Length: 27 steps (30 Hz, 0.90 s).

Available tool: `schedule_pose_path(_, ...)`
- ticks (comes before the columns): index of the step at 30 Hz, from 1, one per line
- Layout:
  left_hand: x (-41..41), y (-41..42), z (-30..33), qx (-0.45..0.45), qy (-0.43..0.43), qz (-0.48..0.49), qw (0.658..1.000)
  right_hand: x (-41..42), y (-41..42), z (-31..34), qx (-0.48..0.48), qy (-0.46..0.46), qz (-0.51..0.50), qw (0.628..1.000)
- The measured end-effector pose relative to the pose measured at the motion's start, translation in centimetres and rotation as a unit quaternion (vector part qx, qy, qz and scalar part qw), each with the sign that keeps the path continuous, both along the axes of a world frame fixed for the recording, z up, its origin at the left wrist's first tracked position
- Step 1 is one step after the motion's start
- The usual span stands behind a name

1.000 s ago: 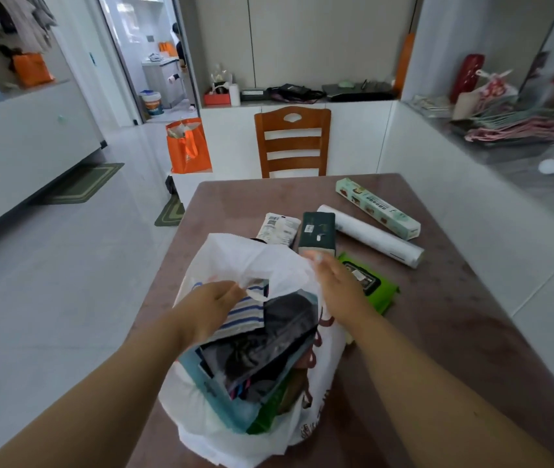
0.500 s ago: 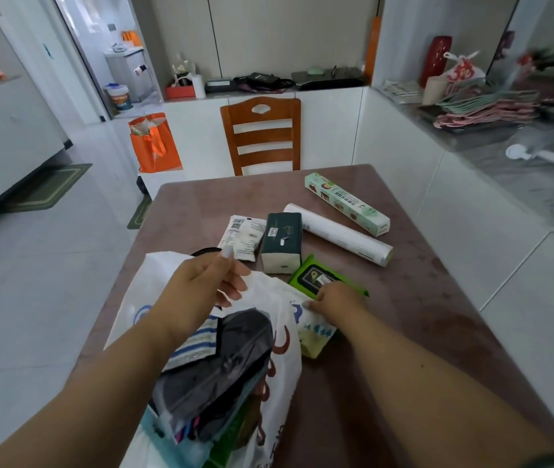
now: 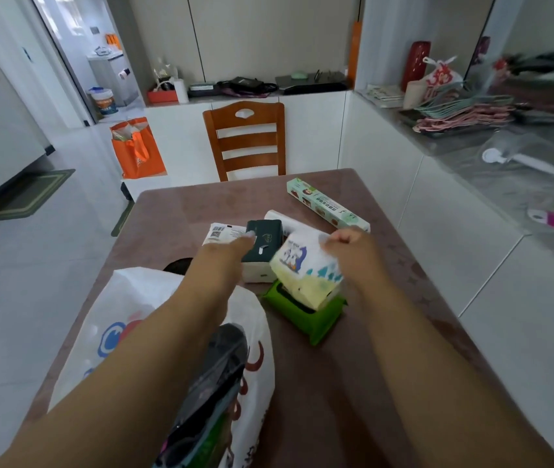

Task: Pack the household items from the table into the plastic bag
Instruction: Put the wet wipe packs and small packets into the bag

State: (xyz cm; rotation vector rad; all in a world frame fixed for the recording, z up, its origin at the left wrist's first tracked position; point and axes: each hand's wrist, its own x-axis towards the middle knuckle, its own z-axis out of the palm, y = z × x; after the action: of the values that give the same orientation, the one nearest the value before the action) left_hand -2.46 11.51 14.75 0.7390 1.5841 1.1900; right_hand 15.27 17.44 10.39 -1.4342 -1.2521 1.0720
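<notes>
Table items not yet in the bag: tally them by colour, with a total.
Green: 3 - dark green tissue pack, bright green wipes pack, pale green wrap box.
White: 2 - roll, labelled packet.
Cream and white: 1 - printed pack, in the right hand.
Total: 6.

Two hands are seen, the left hand [image 3: 231,246] and the right hand [image 3: 349,243]. One plastic bag [image 3: 140,319] is counted on one table [image 3: 201,204]. Six loose items are counted: one green wipes pack [image 3: 306,319], one tissue pack [image 3: 306,268], one dark box [image 3: 265,234], one white packet [image 3: 223,233], one roll [image 3: 280,219], one long carton [image 3: 326,206]. One chair [image 3: 245,140] is seen
</notes>
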Motion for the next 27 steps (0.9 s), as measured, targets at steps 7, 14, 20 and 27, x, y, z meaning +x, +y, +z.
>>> schedule_pose_path(7, 2.8, 1.5, 0.1, -0.072, -0.295, 0.017, 0.953, -0.8, 1.5, -0.8, -0.063, 0.169, 0.059, 0.982)
schedule_pose_path(14, 0.6, 1.8, 0.1, -0.014, -0.235, 0.008, 0.972, -1.0, 3.6, -10.0, -0.238, -0.316, 0.195, 0.898)
schedule_pose_path(20, -1.1, 1.1, 0.4, 0.050, -0.300, 0.007, 0.953, -1.9, 3.1, -9.8, -0.296, -0.166, 0.125, 0.932)
schedule_pose_path(27, -3.1, -0.1, 0.9, 0.044, -0.267, 0.032, 0.962, 1.4, 2.2, -0.5, -0.144, 0.132, 0.071, 0.978)
